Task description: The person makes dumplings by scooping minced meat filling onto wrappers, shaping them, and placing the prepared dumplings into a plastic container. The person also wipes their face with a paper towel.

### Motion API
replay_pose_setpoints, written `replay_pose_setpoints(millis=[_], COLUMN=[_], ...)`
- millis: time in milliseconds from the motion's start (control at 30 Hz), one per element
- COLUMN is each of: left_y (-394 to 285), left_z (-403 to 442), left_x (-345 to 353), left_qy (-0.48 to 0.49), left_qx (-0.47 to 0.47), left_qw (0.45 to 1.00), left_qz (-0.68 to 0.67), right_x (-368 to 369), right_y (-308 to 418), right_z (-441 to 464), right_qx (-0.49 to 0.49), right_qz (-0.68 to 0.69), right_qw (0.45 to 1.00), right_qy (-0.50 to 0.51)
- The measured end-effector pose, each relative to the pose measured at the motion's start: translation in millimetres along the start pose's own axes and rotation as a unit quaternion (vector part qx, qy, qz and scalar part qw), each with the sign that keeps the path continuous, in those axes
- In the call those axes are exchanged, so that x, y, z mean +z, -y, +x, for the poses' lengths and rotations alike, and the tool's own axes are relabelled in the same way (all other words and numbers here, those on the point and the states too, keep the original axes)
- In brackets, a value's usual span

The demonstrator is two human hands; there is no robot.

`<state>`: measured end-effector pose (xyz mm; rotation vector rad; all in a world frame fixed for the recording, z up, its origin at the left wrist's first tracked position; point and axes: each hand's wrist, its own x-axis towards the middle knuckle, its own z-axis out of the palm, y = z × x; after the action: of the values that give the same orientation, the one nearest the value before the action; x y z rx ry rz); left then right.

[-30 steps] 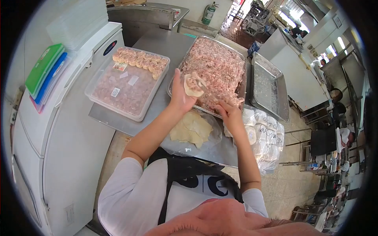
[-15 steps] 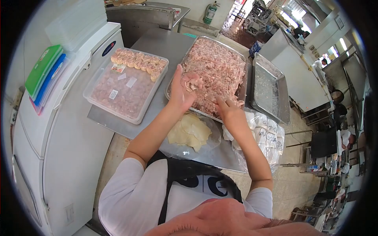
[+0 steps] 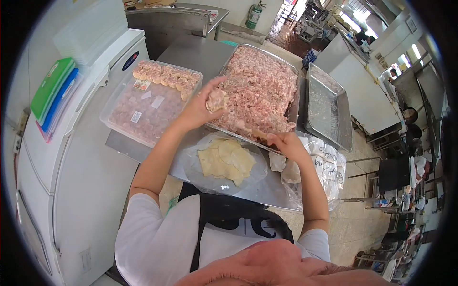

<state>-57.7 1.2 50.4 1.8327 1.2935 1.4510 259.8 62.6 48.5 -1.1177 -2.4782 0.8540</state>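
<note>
My left hand (image 3: pixel 198 110) is curled around a meat-filled dumpling (image 3: pixel 217 101), with pale wrapper showing at its edge, beside the left rim of the meat tray. Pinched in my right hand (image 3: pixel 286 144) is a small flat tan stick (image 3: pixel 259 134), its tip by the meat at the tray's near edge. Ground meat (image 3: pixel 262 86) is heaped in the metal tray (image 3: pixel 296 102). Nearer to me, a fanned stack of yellowish dumpling wrappers (image 3: pixel 226 161) lies on clear plastic. On the left, a plastic container (image 3: pixel 157 138) has rows of finished dumplings (image 3: pixel 167 74) along its far side.
A second metal tray (image 3: pixel 329 107) with meat residue stands to the right. Plastic-wrapped white packs (image 3: pixel 324 167) with handwriting lie below it. A white freezer (image 3: pixel 90 143) borders the left, with coloured lids (image 3: pixel 55 95) on it. Other people are far off at right.
My left hand has moved left and toward me, off the meat, and the dumpling shows more clearly. My right hand has shifted slightly right and nearer, with the stick now visible.
</note>
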Motion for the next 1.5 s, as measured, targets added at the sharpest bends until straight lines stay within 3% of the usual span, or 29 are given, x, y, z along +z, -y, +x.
replay_pose_setpoints(millis=[33, 100, 133, 200, 233, 300, 433, 500, 533, 600, 667, 700, 733, 767, 800, 833, 900, 1000, 1033, 1100, 1133, 1233, 1300, 1400, 1433, 1467, 1500], left_y=[1, -2, -6, -14, -16, -18, -7, 5, -2, -14, -11, -9, 1, 19, 33, 39, 47, 19, 25, 40, 24, -4, -4, 8, 8, 8, 6], left_z=[0, 5, 8, 15, 19, 25, 19, 15, 16, 15, 16, 16, 14, 10, 9, 11, 18, 21, 17, 3, 4, 8, 12, 19, 17, 15, 14], left_x=[4, 18, 24, 35, 39, 44, 47, 47, 45, 46, 45, 43, 46, 53, 58, 59, 60, 54, 55, 55, 50, 37, 39, 45, 44, 42, 39], left_qy=[0.000, 0.065, 0.066, 0.135, 0.135, 0.193, 0.202, 0.199, 0.198, 0.230, 0.246, 0.260, 0.260, 0.172, 0.082, 0.079, 0.164, 0.225, 0.224, 0.117, 0.121, 0.169, 0.161, 0.236, 0.234, 0.223, 0.209], left_qx=[0.001, 0.028, 0.029, -0.012, -0.010, 0.069, 0.054, -0.004, -0.004, 0.078, 0.050, 0.021, 0.020, 0.007, -0.005, -0.005, -0.126, -0.131, -0.131, -0.100, -0.100, -0.074, 0.073, 0.132, 0.131, 0.063, -0.005], left_qw=[1.000, 0.997, 0.997, 0.991, 0.991, 0.978, 0.977, 0.978, 0.979, 0.969, 0.968, 0.964, 0.964, 0.982, 0.993, 0.993, 0.977, 0.964, 0.964, 0.988, 0.987, 0.983, 0.984, 0.962, 0.963, 0.973, 0.976], left_qz=[0.001, 0.008, 0.008, 0.010, 0.009, -0.027, 0.045, 0.055, 0.057, -0.035, 0.009, 0.054, 0.055, 0.071, 0.087, 0.087, 0.042, 0.055, 0.054, 0.029, 0.028, -0.023, 0.021, -0.030, -0.032, 0.011, 0.054], right_x=[-5, -16, -21, -24, -15, 2, -42, -50, -39, -6, -8, -18, -23, -24, -24, -22, -3, 9, -4, -22, -29, -42, -26, 5, -2, -9, -15], right_y=[-1, 2, 12, 35, 37, 37, 42, 50, 45, 32, 25, 21, 21, 26, 35, 42, 48, 12, 6, 2, 8, 26, 37, 31, 33, 37, 44], right_z=[-1, -5, -9, -15, -16, -18, -27, -32, -30, -24, -18, -14, -12, -14, -17, -19, -20, -14, -16, -23, -27, -35, -29, -16, -12, -9, -11], right_qx=[-0.001, 0.124, 0.124, -0.038, -0.038, -0.122, -0.088, -0.053, -0.055, -0.163, -0.122, -0.097, -0.071, -0.072, -0.065, -0.060, -0.084, -0.108, -0.056, 0.011, 0.015, 0.002, -0.045, -0.105, -0.101, -0.098, -0.103], right_qz=[0.000, 0.035, 0.035, 0.095, 0.094, 0.037, -0.079, -0.131, -0.130, 0.015, 0.054, -0.005, -0.062, -0.061, -0.150, -0.238, -0.227, -0.164, -0.218, -0.277, -0.276, -0.048, -0.028, 0.031, 0.002, -0.028, -0.146], right_qw=[1.000, 0.991, 0.991, 0.990, 0.990, 0.985, 0.992, 0.983, 0.983, 0.984, 0.990, 0.995, 0.995, 0.995, 0.981, 0.955, 0.956, 0.964, 0.963, 0.954, 0.954, 0.993, 0.994, 0.990, 0.993, 0.994, 0.978], right_qy=[-0.001, -0.028, -0.029, -0.094, -0.095, -0.113, -0.033, -0.120, -0.121, -0.074, -0.037, -0.036, -0.037, -0.037, -0.101, -0.164, -0.164, -0.179, -0.149, -0.115, -0.115, -0.111, -0.099, -0.086, -0.060, -0.033, -0.107])
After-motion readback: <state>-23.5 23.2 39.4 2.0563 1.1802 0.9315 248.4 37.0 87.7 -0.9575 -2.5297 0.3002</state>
